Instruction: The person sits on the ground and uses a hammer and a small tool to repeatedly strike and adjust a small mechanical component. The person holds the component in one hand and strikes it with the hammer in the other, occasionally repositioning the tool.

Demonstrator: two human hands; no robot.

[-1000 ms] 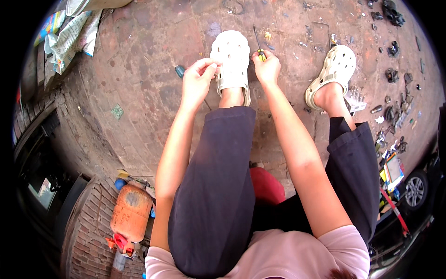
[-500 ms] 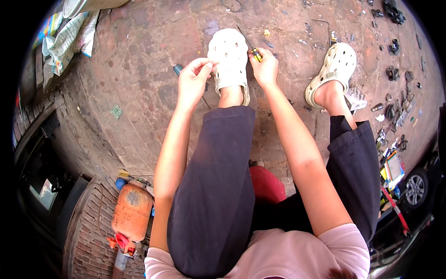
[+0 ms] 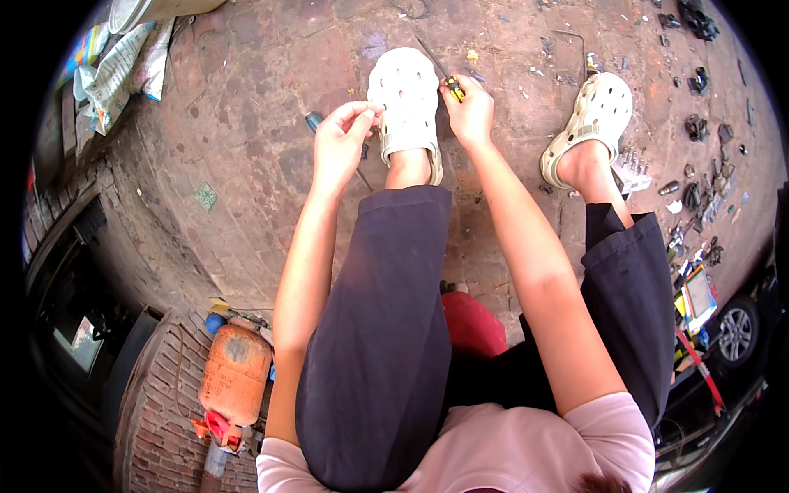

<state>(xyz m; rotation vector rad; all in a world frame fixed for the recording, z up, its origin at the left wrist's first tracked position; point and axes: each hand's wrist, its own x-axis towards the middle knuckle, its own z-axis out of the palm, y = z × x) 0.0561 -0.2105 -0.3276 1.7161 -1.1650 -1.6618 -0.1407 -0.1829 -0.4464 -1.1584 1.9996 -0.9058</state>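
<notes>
My right hand (image 3: 471, 111) is closed around a screwdriver (image 3: 454, 88) with a yellow and black handle. Its thin shaft points away and to the left, past the right side of the cream clog (image 3: 404, 94) on my left foot. On the clog's other side, my left hand (image 3: 339, 140) is pinched, thumb against forefinger, beside the shoe. What those fingers hold, if anything, is too small to make out. Partly hidden behind this hand, a tool with a dark teal handle (image 3: 313, 122) lies on the brick ground.
My other clog (image 3: 598, 111) stands to the right, near a small box of metal bits (image 3: 631, 172). Several dark parts (image 3: 696, 128) are scattered at far right. An orange gas cylinder (image 3: 236, 374) is at lower left, and sacks (image 3: 119, 78) lie at upper left.
The screwdriver and my right hand have shifted very slightly away and to the left. My left hand keeps its pinch in nearly the same place.
</notes>
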